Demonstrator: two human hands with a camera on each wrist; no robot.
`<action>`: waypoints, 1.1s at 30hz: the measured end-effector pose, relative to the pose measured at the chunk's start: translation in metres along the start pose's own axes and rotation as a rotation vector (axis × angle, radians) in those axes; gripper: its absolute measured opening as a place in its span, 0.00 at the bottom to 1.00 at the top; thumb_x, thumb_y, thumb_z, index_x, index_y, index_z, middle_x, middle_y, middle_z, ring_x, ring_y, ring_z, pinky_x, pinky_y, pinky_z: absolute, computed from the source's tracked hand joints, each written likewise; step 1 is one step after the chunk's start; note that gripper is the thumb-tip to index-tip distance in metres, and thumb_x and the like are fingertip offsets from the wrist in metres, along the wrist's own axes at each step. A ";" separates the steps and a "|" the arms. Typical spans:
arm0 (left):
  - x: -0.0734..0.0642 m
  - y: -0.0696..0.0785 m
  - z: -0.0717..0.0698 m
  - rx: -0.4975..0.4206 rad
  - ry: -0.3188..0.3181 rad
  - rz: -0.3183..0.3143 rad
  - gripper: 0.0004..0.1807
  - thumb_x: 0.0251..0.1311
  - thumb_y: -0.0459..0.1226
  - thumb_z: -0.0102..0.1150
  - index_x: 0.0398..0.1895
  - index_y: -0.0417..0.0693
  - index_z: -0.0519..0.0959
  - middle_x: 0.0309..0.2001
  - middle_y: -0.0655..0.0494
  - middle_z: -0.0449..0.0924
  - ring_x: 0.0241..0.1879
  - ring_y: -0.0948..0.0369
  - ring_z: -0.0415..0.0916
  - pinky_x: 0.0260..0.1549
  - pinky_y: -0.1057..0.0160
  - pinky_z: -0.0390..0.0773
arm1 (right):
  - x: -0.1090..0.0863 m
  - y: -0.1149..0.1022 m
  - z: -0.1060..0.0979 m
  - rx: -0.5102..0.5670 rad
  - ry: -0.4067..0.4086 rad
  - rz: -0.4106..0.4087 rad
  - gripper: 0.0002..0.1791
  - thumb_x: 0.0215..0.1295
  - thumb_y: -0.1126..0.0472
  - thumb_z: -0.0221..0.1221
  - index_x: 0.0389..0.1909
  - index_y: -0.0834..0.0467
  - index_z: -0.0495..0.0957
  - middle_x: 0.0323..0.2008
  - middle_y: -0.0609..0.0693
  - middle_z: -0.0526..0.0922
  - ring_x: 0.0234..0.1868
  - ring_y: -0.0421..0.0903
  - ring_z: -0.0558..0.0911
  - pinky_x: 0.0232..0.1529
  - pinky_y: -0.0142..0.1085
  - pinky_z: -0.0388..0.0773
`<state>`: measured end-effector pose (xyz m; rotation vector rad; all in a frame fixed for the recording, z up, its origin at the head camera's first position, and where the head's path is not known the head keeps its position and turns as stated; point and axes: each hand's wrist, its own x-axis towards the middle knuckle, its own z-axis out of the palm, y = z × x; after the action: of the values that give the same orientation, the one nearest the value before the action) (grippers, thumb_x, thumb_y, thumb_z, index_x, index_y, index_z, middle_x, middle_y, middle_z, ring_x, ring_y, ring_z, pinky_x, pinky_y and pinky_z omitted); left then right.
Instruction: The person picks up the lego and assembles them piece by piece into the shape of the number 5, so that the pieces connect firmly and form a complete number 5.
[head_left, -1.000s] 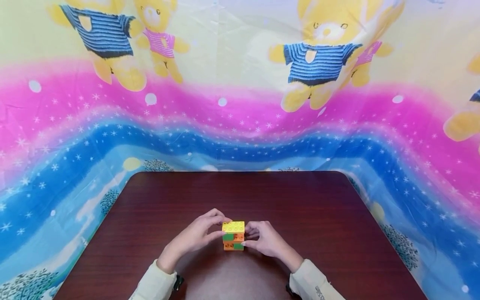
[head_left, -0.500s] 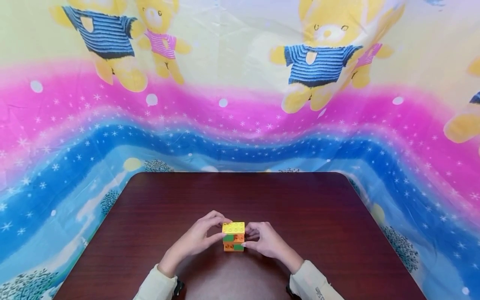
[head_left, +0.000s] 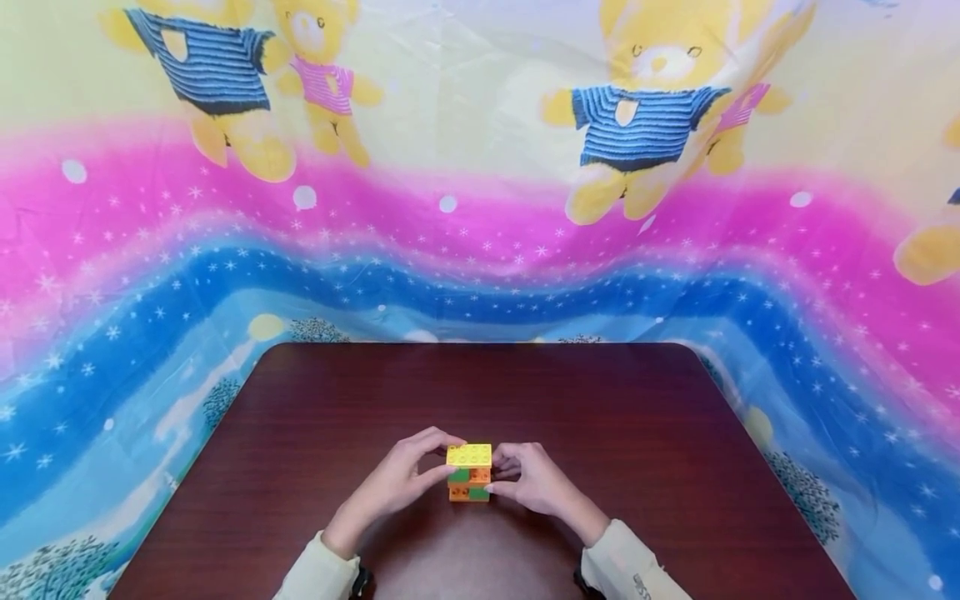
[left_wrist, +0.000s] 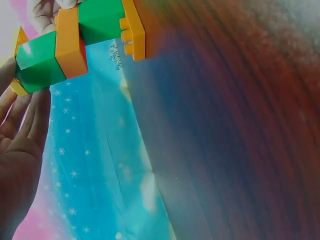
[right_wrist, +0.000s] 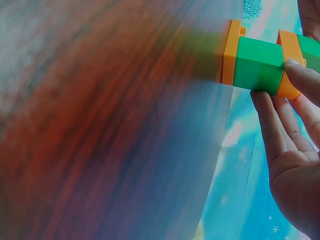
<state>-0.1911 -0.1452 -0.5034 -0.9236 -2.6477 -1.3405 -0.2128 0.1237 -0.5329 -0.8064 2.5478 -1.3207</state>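
L to R: pale left sleeve [head_left: 321, 570], then left hand [head_left: 402, 472], arched fairly wide, thumb in front and fingers behind, pinching the upper end of the block stack [head_left: 469, 475] at the yellow plate [head_left: 474, 455] & upper green block [left_wrist: 41, 64]; stack stands upright near mid-desk, L–R, on the near half, base seemingly on the desk [head_left: 600, 400].

Stack itself: yellow plate on top, upper green block under its L half, orange middle plate [left_wrist: 70, 52], lower green block [right_wrist: 256, 62] set to the R, orange base plate [right_wrist: 229, 55]; so a gap upper R & another lower L, studs showing in both.

Handling (my guess): plastic, so light, stiff, smooth but not really slippery; each part prob. sturdy, joints the weak pt; plates overhang the gaps, so pressing an unsupported end could pry a joint loose; best hold = flat sides of the green blocks, or a plate edge right over/under one; one hand high, one low, steadies it well.

Right hand [head_left: 531, 477]: narrower grip, thumb and fingers pinching the stack lower down, abt the orange middle plate & lower green block; then pale right sleeve [head_left: 628, 560].

Edges/room: desk's L & R edges well apart from the hands, far edge w/ rounded corners well beyond the stack, patterned cloth [head_left: 480, 287] behind it; near edge out of view, can't tell how close; plenty of room fwd & sideways, tightest spot btwn the two hands.
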 end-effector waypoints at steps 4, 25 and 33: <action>0.001 0.002 0.000 0.018 -0.001 -0.004 0.17 0.70 0.48 0.64 0.60 0.65 0.80 0.52 0.70 0.81 0.50 0.67 0.80 0.48 0.55 0.83 | 0.000 0.000 -0.001 -0.004 -0.004 0.001 0.12 0.59 0.59 0.76 0.39 0.54 0.82 0.41 0.47 0.88 0.42 0.41 0.88 0.46 0.35 0.86; 0.001 0.007 -0.001 0.081 -0.020 -0.008 0.18 0.69 0.44 0.66 0.60 0.61 0.80 0.51 0.67 0.81 0.51 0.64 0.80 0.41 0.57 0.84 | 0.001 0.002 0.000 -0.012 0.002 -0.002 0.12 0.58 0.59 0.76 0.38 0.53 0.82 0.40 0.47 0.88 0.42 0.41 0.88 0.46 0.31 0.85; 0.001 0.005 0.001 0.090 -0.009 0.002 0.17 0.70 0.46 0.65 0.60 0.62 0.80 0.51 0.68 0.81 0.51 0.66 0.80 0.48 0.52 0.84 | 0.000 0.002 0.000 -0.017 -0.001 -0.002 0.12 0.59 0.59 0.76 0.38 0.53 0.82 0.41 0.46 0.88 0.42 0.40 0.88 0.46 0.32 0.85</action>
<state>-0.1895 -0.1418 -0.5002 -0.9234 -2.6882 -1.2080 -0.2143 0.1250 -0.5346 -0.8119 2.5615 -1.3011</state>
